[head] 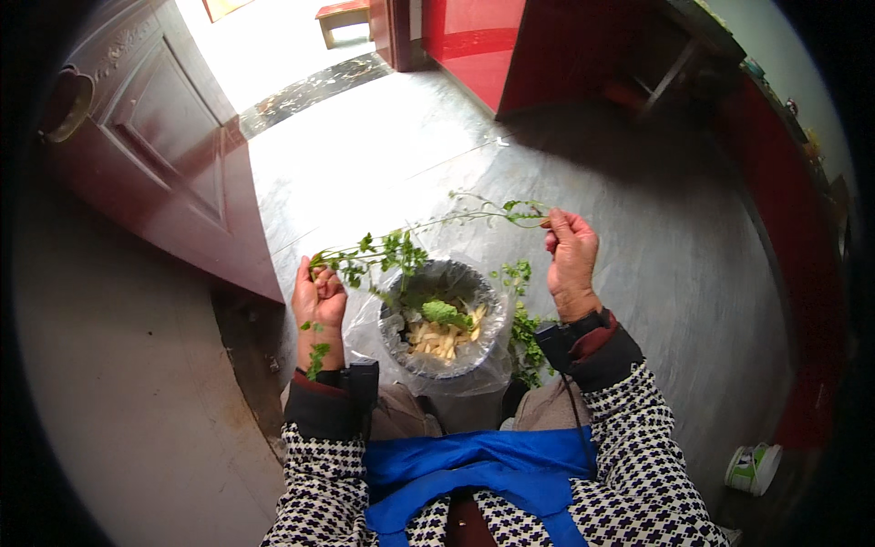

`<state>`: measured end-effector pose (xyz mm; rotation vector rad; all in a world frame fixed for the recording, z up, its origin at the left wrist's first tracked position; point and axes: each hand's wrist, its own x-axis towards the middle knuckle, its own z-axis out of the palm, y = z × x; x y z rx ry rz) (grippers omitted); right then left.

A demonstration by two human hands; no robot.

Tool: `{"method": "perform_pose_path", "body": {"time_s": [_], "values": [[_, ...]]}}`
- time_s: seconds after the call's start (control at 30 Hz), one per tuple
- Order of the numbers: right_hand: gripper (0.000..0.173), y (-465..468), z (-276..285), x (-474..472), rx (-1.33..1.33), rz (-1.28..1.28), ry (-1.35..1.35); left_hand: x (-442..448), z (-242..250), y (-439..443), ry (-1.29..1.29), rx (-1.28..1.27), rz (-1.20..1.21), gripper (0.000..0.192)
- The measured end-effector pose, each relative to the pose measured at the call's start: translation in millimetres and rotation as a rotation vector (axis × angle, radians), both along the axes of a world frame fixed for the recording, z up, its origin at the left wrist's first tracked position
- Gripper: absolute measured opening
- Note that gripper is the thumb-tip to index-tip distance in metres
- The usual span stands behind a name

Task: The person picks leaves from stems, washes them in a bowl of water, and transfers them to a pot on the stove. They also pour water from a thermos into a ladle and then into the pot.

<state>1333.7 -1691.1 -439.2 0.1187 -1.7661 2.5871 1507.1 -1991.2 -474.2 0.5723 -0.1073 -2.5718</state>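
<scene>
Long, thin stems of a leafy green herb, like coriander, stretch between my raised hands above a trash bin. My left hand pinches the left end of the sprigs, and a few leaves hang over that wrist. Higher up on the right, my right hand grips the other end of thin stems between thumb and fingers. Below stands the bin, lined with a clear plastic bag. Inside it lie pale peelings or cut scraps and a crumpled green leaf.
More leafy herbs lie on the floor right of the bin. A brown panelled door stands ajar at left. Red cabinets line the right side. A white-and-green tub rests at lower right. A small bench appears beyond the doorway.
</scene>
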Motion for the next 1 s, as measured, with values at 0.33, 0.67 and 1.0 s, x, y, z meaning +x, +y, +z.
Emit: {"method": "perform_pose_path", "body": {"time_s": [0.33,0.67,1.0], "values": [[0.015,-3,-31,5,0.512,-0.038,0.258,4,-7,-17,0.058,-0.197,-0.070,0.023],[0.050,-32,-26,43,0.616,0.849,0.110,26,34,24,-0.317,-1.354,-0.022,0.034],[0.025,-68,11,80,-0.094,1.009,-0.258,-9,28,40,-0.063,-0.153,-0.250,0.028]]}}
